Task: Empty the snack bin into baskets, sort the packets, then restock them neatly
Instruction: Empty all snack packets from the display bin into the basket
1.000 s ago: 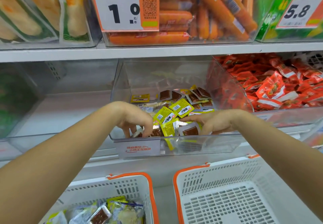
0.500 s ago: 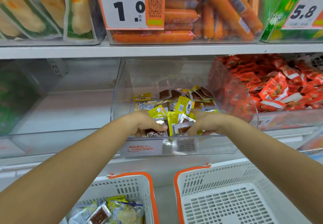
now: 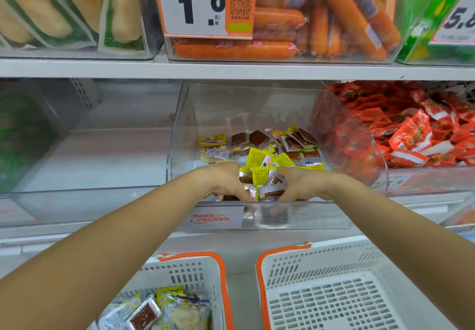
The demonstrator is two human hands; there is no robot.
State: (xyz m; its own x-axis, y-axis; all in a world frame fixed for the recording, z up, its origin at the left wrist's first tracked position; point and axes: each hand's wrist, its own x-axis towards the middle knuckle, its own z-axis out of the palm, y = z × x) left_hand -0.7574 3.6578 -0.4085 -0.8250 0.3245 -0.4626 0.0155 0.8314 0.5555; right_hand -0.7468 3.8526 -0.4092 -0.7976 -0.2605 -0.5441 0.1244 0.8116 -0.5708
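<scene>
on the middle shelf, a clear plastic snack bin [image 3: 257, 103] is reached into by both bare hands. the left hand [image 3: 226, 181] and the right hand [image 3: 300, 184] are set close together at the bin's front wall, palms turned toward each other, and a heap of small packets [image 3: 262, 179] is pressed between them: yellow sachets on top, silver-edged packets with brown contents below. both hands are cupped and closed around that heap, though the fingertips are hidden by the packets and the bin's front edge. further packets [image 3: 282, 147], yellow and brown, are left loose on the bin floor behind the hands, spread toward the back and right. a white label [image 3: 213, 217] with orange writing is fixed to the bin's front.

below the shelf, two white baskets with orange rims are seen side by side. the left basket [image 3: 203, 275] is partly filled with mixed packets [image 3: 159, 309], silver, yellow and brown. the right basket [image 3: 321, 278] shows its bare perforated floor.

to the right of the snack bin, a neighbouring bin is filled with red packets [image 3: 411, 134]. on the shelf above, orange sausages [image 3: 280, 18] are stacked in a clear bin behind a price tag [image 3: 203, 3] marked 1.0, and vacuum-packed corn cobs [image 3: 77, 8] are held in the bin to its left.
</scene>
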